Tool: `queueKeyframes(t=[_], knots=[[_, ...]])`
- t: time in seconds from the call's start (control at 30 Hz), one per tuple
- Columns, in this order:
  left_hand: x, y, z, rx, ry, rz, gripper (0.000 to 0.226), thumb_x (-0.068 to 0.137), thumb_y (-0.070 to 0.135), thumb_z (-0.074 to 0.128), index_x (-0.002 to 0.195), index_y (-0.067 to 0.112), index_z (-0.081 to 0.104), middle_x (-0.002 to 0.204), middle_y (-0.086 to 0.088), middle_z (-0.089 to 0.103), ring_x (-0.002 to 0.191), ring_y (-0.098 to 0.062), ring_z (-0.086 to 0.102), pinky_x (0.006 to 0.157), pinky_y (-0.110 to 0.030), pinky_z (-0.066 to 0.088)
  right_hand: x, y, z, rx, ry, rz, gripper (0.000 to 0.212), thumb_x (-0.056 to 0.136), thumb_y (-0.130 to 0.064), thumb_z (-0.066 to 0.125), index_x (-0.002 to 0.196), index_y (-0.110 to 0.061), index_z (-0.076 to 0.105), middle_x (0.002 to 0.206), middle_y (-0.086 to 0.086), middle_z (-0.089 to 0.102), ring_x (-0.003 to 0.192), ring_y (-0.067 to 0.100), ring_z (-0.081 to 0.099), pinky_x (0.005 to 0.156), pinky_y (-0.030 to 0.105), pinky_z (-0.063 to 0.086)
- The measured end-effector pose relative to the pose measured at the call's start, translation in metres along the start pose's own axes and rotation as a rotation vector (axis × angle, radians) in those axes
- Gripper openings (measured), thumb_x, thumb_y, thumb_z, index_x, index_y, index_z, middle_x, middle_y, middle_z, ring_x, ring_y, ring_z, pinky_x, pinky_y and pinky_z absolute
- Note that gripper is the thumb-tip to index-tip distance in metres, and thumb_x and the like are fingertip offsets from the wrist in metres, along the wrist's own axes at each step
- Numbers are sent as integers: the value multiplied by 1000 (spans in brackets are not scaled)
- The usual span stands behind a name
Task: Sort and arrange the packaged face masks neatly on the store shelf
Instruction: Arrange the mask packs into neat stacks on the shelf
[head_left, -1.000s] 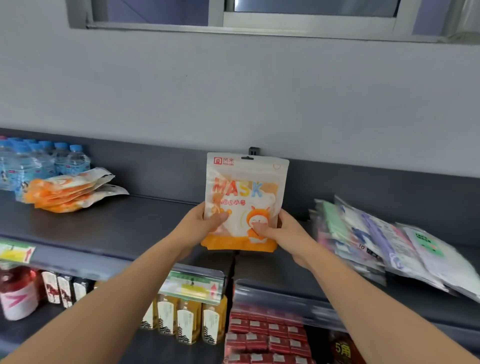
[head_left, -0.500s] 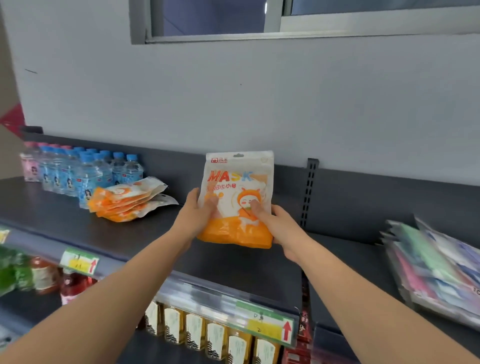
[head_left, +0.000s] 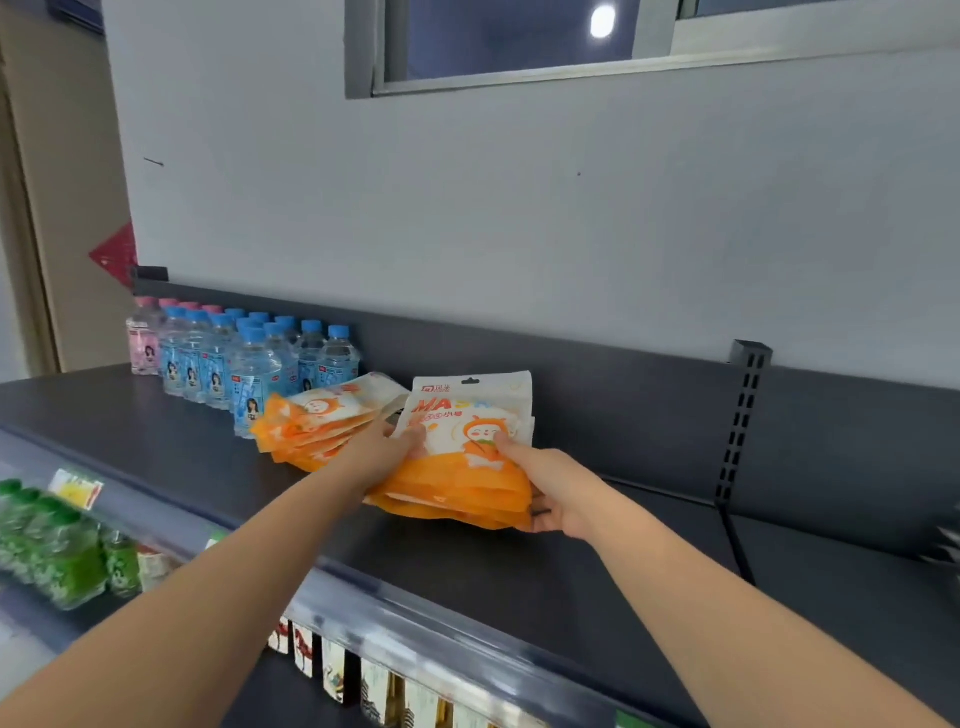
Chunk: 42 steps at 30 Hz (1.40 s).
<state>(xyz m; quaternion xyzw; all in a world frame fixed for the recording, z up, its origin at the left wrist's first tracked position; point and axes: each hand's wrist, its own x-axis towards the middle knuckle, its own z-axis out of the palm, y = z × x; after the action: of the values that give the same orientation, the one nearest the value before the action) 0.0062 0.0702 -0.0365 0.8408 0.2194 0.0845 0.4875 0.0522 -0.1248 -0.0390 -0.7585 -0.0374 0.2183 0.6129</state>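
Observation:
Both hands hold a small bundle of orange-and-white mask packs (head_left: 470, 457), tilted back, its lower edge at or just above the dark shelf (head_left: 519, 577). My left hand (head_left: 382, 449) grips the bundle's left side. Gripping the right side is my right hand (head_left: 540, 488), thumb on the front and fingers under the bottom corner. Just left of the bundle lies a fanned stack of the same orange mask packs (head_left: 322, 421), flat on the shelf and touching my left hand.
Small water bottles (head_left: 249, 358) with blue and pink caps stand in rows behind the stack at the shelf's left. A slotted upright (head_left: 740, 421) divides the back panel at right. Green bottles (head_left: 57, 551) and cartons fill the lower shelf.
Both hands carried the orange packs leftward and down, from upright in mid-air to beside the orange stack. The multicoloured mask pile at right has left the view.

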Motion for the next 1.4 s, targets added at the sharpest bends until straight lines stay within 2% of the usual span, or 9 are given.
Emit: queueKeyframes(t=[0.23,0.43,0.6,0.77,0.83,0.93,1.07,1.3,1.4], knots=[[36,-21,-33,-127,-102,-61,84,88,70,41,150,14,29,153,-11,35,135,-34,39,111,-47,37,20,-8,53,77,115,60,66,83,-55,67,133,-17,47,123,13,61,107,34,62,68,42,58],[44,-35,-46,-132,-66,78,96,83,76,41,152,13,21,155,-11,30,137,-35,36,105,-54,41,25,-11,80,201,225,81,65,85,-48,69,135,-16,44,125,14,58,105,34,62,60,42,59],[38,-42,-60,254,76,298,93,81,80,34,143,10,36,136,-12,52,110,-32,60,89,-46,54,29,-13,92,245,291,68,63,87,-45,68,137,-16,42,126,13,57,105,33,62,62,43,60],[27,-43,-67,730,348,682,75,80,78,42,128,21,45,124,0,51,103,-19,58,70,-28,48,34,-13,97,252,314,72,63,87,-46,68,136,-16,44,127,13,57,107,33,62,62,43,60],[28,-44,-69,821,298,897,73,78,75,51,132,27,44,127,2,47,114,-17,49,88,-30,45,37,-15,97,250,311,63,63,86,-48,67,136,-16,45,124,13,59,105,32,63,62,42,60],[37,-44,-68,1036,153,1005,82,81,61,62,149,32,26,155,1,28,144,-22,23,116,-46,18,41,-17,96,220,287,46,67,84,-57,64,136,-19,46,122,11,62,104,30,65,73,42,61],[52,-38,-68,1156,91,923,85,89,45,61,154,31,9,161,0,17,148,-20,16,120,-52,5,47,-12,90,199,240,30,72,83,-67,57,139,-22,47,125,7,64,112,25,62,99,41,51],[65,-31,-62,1196,-1,840,94,87,48,62,154,29,-1,163,-1,7,149,-21,13,119,-56,0,50,-11,89,98,220,9,87,78,-85,36,145,-30,43,143,1,54,133,22,47,118,41,28],[65,-33,-63,1164,-32,836,99,85,51,64,155,29,-2,164,-1,5,150,-21,10,118,-56,-2,46,-12,88,75,211,8,79,86,-79,24,147,-30,40,148,2,48,137,22,41,116,39,24]])
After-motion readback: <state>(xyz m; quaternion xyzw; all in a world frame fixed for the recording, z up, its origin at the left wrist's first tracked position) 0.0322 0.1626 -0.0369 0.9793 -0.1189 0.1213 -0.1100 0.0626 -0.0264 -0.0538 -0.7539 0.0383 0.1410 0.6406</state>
